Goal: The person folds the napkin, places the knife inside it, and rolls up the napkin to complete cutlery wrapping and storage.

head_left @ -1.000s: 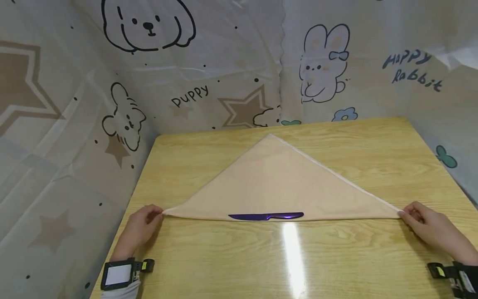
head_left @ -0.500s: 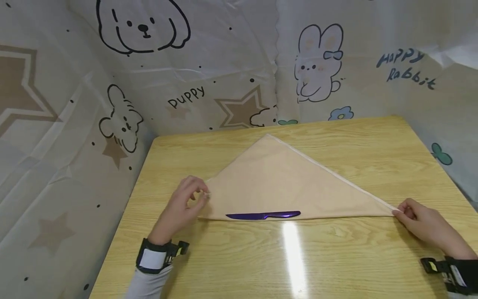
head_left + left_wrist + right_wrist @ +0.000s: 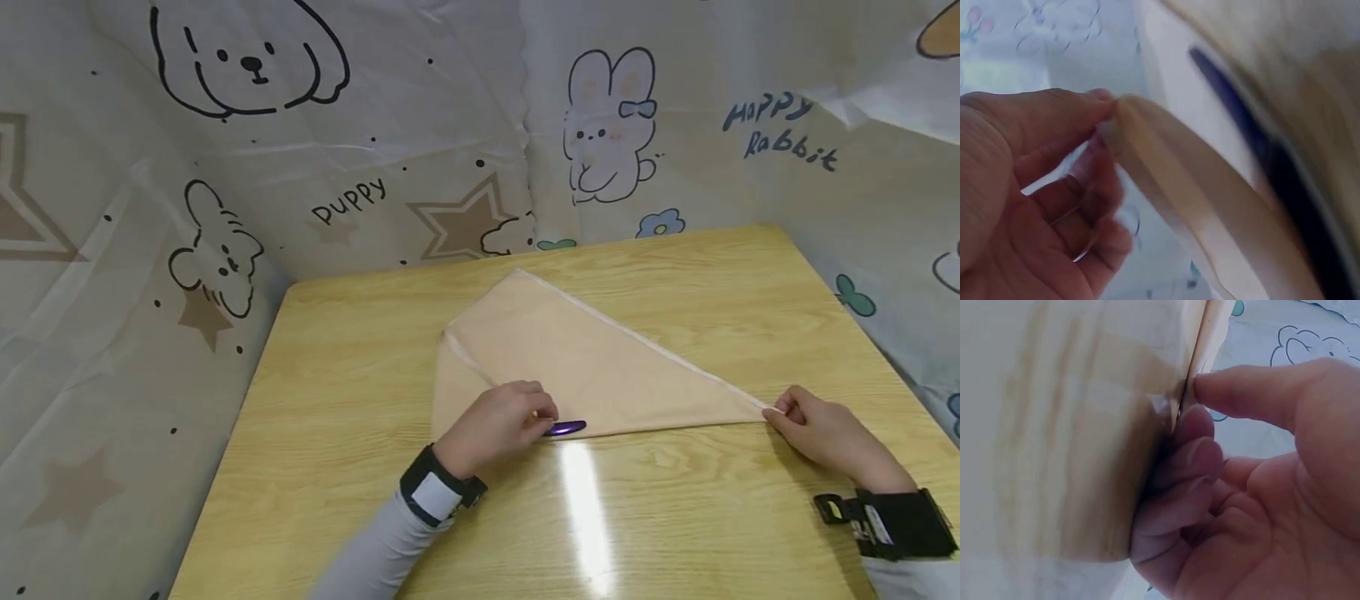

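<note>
A peach napkin (image 3: 600, 367) with pale edging lies on the table, its far corner pointing to the back and its left side folded inward. My left hand (image 3: 498, 425) is above its near edge, pinching the left corner; in the left wrist view the folded cloth (image 3: 1172, 181) hangs from thumb and fingertips. Just right of that hand shows the handle of a purple knife (image 3: 567, 428), lying along the near edge; the hand hides its blade in the head view. My right hand (image 3: 832, 437) pinches the napkin's right corner, thumb against curled fingers in the right wrist view.
The light wood table (image 3: 337, 367) reaches past the napkin on all sides, with a bright reflection in front of it. Cartoon-printed sheeting (image 3: 360, 133) stands behind the table and along its left and right sides.
My left hand has carried the napkin's left corner rightward over the cloth, making a fold, and is now beside the knife handle. The right hand still holds its corner. The view has shifted slightly.
</note>
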`<state>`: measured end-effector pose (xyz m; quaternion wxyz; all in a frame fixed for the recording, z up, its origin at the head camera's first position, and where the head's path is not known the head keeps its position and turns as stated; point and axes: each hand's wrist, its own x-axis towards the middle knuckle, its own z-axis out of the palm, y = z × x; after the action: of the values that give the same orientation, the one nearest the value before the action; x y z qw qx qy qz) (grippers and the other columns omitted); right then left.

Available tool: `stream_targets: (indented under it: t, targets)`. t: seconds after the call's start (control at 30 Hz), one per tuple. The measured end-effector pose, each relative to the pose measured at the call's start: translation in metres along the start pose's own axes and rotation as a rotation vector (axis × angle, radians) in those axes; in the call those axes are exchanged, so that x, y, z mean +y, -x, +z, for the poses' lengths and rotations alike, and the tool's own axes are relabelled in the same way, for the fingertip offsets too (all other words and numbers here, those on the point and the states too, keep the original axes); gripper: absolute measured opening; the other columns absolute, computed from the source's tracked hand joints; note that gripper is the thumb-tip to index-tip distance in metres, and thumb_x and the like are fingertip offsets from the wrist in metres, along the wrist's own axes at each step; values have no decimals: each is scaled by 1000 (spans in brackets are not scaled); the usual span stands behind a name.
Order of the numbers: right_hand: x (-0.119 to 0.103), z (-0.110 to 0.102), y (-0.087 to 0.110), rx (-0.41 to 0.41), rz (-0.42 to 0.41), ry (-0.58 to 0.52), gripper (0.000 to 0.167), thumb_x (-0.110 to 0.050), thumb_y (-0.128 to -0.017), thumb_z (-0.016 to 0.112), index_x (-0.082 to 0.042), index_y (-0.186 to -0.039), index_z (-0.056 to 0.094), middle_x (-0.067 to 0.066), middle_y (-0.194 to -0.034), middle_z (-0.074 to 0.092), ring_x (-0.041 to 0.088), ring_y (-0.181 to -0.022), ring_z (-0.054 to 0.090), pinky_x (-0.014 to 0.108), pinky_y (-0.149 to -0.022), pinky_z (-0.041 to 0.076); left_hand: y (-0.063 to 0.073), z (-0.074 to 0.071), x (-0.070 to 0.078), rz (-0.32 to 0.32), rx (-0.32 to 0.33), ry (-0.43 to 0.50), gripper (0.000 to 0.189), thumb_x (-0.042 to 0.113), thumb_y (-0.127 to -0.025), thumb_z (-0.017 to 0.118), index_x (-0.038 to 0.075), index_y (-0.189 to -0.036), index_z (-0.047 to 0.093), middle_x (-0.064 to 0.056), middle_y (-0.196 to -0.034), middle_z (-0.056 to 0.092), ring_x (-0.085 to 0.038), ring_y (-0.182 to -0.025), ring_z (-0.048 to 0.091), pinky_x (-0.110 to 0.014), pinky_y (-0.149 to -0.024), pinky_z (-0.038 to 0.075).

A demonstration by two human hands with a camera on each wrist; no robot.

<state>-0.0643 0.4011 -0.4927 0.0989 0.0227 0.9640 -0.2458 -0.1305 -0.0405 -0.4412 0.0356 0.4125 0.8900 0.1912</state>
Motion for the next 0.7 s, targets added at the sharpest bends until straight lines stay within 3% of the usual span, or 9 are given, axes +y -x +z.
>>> stream_targets:
  t: [0.13,0.27,0.7]
  targets:
    - [-2,0,0,0,-6,-6,33,-33,-105,54,0,-100,53,3,-75,52,18,-64,44,29,-57,31,-16,19,9,17,-71,-46,7,16,-95,70,16,-97,77,8,-90,67,-1,-74,56,-14,-66,45]
    - [-2,-1,0,9,-9,-1,31,-31,-105,54,-1,-100,53,2,-75,52,17,-65,44,28,-57,31,-27,30,16,55,-63,-109,5,14,-94,70,16,-94,75,8,-88,67,-2,-76,59,-16,-68,47]
    - [-7,-1,1,-27,28,-19,33,-33,-105,53,0,-101,52,3,-75,51,19,-65,45,29,-58,31,-32,41,12,57,-121,4,10,6,-95,66,15,-98,69,5,-93,60,-2,-79,52,-11,-70,41]
